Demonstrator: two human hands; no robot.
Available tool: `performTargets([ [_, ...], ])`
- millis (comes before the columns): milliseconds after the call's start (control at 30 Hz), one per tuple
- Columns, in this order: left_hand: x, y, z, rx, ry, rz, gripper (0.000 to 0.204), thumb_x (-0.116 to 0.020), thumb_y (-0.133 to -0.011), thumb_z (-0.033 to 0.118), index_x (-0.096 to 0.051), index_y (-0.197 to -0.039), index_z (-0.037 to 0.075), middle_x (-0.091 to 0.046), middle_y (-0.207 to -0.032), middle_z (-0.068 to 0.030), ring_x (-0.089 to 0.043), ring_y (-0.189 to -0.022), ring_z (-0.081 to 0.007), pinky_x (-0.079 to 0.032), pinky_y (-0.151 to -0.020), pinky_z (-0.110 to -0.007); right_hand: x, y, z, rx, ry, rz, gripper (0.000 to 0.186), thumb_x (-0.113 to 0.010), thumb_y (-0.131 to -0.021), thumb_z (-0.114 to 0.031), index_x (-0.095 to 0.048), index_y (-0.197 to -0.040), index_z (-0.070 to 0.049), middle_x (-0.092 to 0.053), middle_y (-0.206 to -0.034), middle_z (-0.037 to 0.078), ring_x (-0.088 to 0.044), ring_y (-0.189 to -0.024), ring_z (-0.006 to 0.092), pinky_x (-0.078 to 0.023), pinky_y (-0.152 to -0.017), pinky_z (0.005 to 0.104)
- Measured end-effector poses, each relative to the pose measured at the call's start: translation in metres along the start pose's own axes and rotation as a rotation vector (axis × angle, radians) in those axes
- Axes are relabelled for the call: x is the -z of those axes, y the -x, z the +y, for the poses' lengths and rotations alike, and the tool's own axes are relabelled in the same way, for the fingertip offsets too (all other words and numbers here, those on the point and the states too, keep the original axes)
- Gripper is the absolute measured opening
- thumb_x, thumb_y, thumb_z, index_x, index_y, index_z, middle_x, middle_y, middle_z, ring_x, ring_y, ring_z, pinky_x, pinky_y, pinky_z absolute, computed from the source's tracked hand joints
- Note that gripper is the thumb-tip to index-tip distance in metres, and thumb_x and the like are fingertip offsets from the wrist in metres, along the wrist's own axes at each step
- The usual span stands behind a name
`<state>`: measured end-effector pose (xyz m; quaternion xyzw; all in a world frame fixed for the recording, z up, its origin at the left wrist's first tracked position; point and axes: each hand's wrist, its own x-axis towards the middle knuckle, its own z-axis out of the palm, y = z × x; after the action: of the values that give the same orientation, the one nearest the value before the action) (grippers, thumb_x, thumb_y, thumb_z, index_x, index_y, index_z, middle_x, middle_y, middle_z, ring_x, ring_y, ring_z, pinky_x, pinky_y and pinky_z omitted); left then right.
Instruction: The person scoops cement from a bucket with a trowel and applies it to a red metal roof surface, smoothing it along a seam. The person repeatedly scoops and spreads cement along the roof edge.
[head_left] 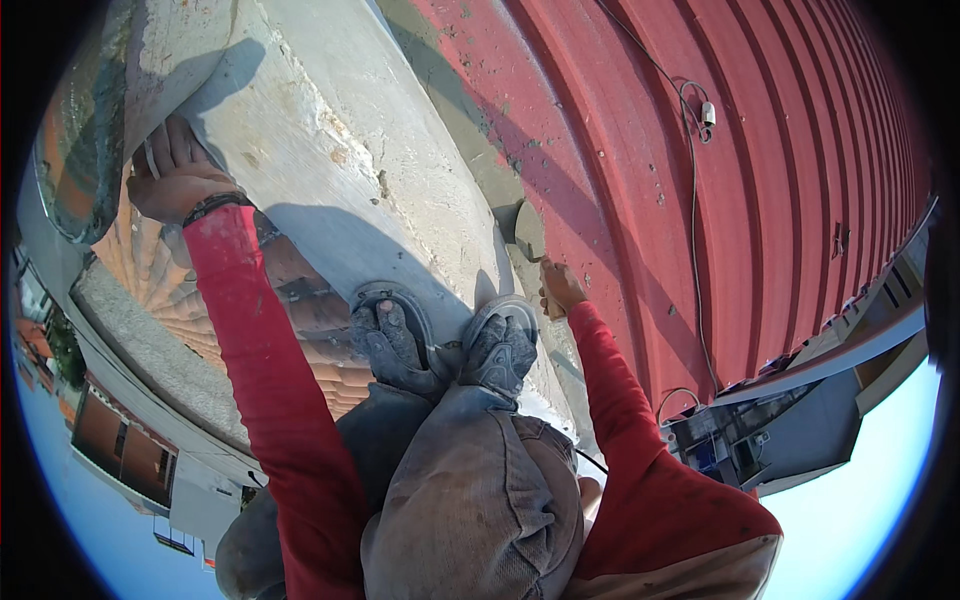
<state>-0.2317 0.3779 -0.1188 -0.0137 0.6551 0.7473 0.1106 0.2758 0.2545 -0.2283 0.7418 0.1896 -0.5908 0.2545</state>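
Hands are working both sides of a pale concrete wall (pixel 330 170) now. Left hand (pixel 175 180) is reaching out to the wall's far edge, fingers spread flat against the concrete, palm pressing on, gripping nothing; a dark wristband (pixel 215 205) is showing above the red sleeve. Right hand (pixel 560 287) is curling at the wall's near edge, close beside a grey stone chunk (pixel 530 232); whether it is clutching anything, I cannot tell. Feet in sandals (pixel 445 340) are perching on the wall top. Red roof (pixel 720 170) is stretching away right, a cable (pixel 690 200) trailing across it.
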Motion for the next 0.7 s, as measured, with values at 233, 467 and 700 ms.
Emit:
performTargets([
  [233,-0.031,0.000,0.122,0.025,0.153,-0.222,0.074,-0.030,-0.100,0.057,-0.033,-0.147,0.000,-0.043,-0.144,-0.0283,-0.046,-0.133,-0.0417,-0.030,-0.112,-0.066,0.062,0.086,-0.046,0.657,-0.078,0.162,0.040,-0.053,-0.098,-0.042,-0.056,-0.107,-0.004,-0.058,-0.067,0.007,-0.059,-0.051,0.0163,-0.047,-0.045,0.0344],
  [467,-0.045,0.040,0.165,-0.145,0.016,-0.431,0.047,-0.043,-0.104,0.036,-0.052,-0.132,-0.002,-0.059,-0.126,-0.0177,-0.061,-0.111,-0.0287,-0.054,-0.091,-0.042,0.090,0.265,-0.178,1.268,-0.055,0.129,0.035,-0.058,-0.098,-0.032,-0.052,-0.119,-0.005,-0.057,-0.071,0.005,-0.053,-0.054,0.0117,-0.043,-0.051,0.0308],
  [700,-0.062,0.081,0.170,-0.339,-0.306,-0.765,0.033,-0.058,-0.102,0.029,-0.051,-0.075,0.010,-0.038,-0.075,0.0089,-0.031,-0.071,-0.0040,-0.028,-0.062,-0.021,0.053,0.298,-0.240,1.799,0.452,0.200,0.044,-0.057,-0.097,-0.025,-0.041,-0.132,-0.004,-0.063,-0.074,0.022,-0.064,-0.061,0.0370,-0.050,-0.059,0.0470],
])
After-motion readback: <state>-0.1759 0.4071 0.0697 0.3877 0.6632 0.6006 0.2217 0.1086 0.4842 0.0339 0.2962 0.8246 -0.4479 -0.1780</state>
